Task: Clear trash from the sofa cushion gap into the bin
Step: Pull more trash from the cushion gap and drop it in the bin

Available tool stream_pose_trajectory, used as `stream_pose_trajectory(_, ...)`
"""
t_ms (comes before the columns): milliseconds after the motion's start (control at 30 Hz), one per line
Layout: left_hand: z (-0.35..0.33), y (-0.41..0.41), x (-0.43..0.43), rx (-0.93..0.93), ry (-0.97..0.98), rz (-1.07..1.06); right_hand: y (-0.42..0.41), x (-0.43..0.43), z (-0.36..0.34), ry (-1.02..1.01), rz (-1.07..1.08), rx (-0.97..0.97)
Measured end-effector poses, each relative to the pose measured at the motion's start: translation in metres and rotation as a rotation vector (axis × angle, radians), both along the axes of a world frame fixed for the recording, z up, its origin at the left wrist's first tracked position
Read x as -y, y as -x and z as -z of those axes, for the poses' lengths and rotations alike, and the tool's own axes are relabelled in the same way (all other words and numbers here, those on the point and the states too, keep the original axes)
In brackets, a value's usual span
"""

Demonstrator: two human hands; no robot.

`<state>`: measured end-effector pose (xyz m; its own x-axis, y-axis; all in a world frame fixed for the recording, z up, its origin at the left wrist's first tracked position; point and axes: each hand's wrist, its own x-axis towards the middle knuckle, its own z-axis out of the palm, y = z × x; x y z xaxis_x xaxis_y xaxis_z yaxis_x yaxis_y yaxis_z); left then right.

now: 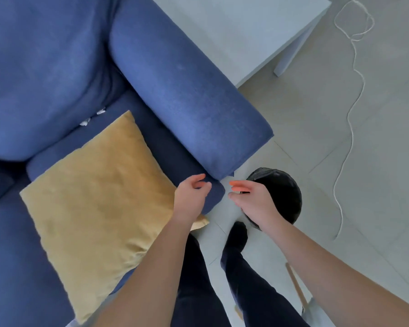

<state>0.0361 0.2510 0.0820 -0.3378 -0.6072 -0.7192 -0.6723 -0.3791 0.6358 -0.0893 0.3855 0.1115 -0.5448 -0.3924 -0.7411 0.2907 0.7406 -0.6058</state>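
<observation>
White crumpled trash [100, 112] and a second scrap [84, 122] sit wedged in the gap between the blue sofa's back cushion and seat cushion [165, 142], just above the yellow pillow. A black-lined bin [283, 192] stands on the floor beside the sofa's armrest [187, 90]. My left hand [191, 197] hovers over the seat cushion's front corner, fingers loosely curled and holding nothing. My right hand [253, 199] is over the bin's left rim, fingers relaxed and holding nothing.
A yellow pillow [99, 204] lies on the seat. A white table [246, 31] stands behind the armrest. A white cord [352, 114] snakes over the tiled floor at the right. My legs and a dark-socked foot [236, 234] are near the bin.
</observation>
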Motion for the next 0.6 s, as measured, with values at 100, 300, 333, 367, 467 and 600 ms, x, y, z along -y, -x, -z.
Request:
stream_pose_trajectory(100,-0.012,-0.022,0.03,-0.01,0.049,-0.065,-0.016,0.039,-0.012,0.041,-0.055,0.007)
stream_pose_trajectory(300,-0.031,-0.058,0.095,-0.023,0.124,-0.213,-0.043,0.119,-0.027,0.074,-0.179,-0.029)
stream_pose_trajectory(333,-0.032,-0.064,0.107,-0.029,0.145,-0.234,-0.047,0.133,-0.029,0.08,-0.185,-0.03)
stream_pose_trajectory(367,-0.033,-0.071,0.119,-0.03,0.171,-0.252,-0.051,0.148,-0.03,0.085,-0.194,-0.03)
stream_pose_trajectory(467,-0.028,-0.092,0.16,-0.019,0.237,-0.336,-0.061,0.197,-0.03,0.109,-0.235,-0.032)
stream_pose_trajectory(600,-0.012,-0.123,0.216,0.011,0.263,-0.476,-0.077,0.267,-0.018,0.16,-0.248,-0.039)
